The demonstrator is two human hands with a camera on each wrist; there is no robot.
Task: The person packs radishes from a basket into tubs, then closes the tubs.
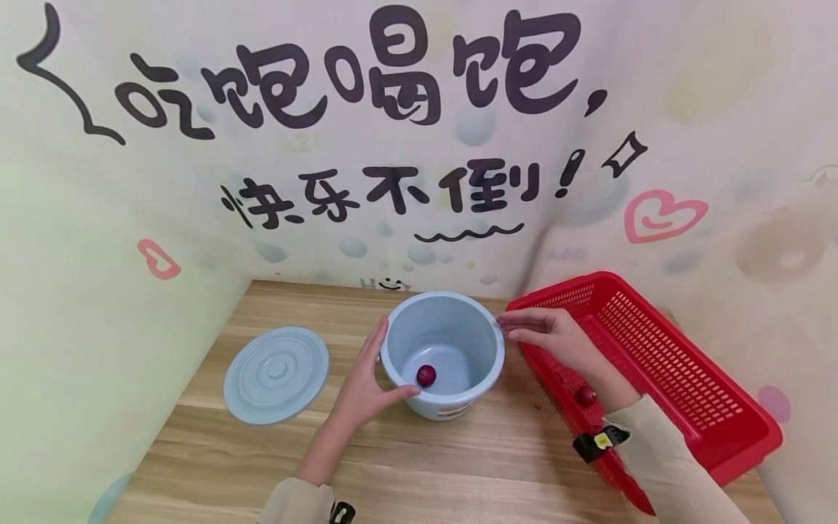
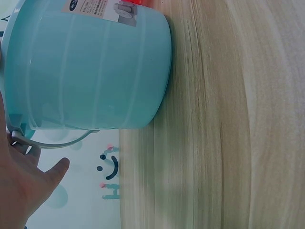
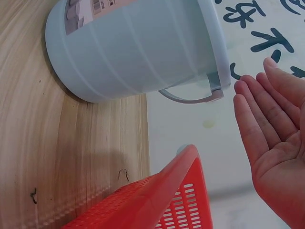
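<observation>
The light-blue bucket (image 1: 452, 327) stands upright on the wood-grained table (image 1: 471, 473) between my hands, its axis vertical, round mouth up, label (image 1: 452, 412) toward me. Smooth walls taper downward; a thin handle (image 3: 188, 100) hangs behind. My left hand (image 1: 361, 389) is spread along the rim without clenching; my right hand (image 1: 548, 331) is ungripped, straight fingers beside the opposite rim, contact unclear. A dark-red ball (image 1: 426, 375) sits inside. The disc-shaped lid (image 1: 277, 375) lies left, the perforated red basket (image 1: 674, 356) right.
</observation>
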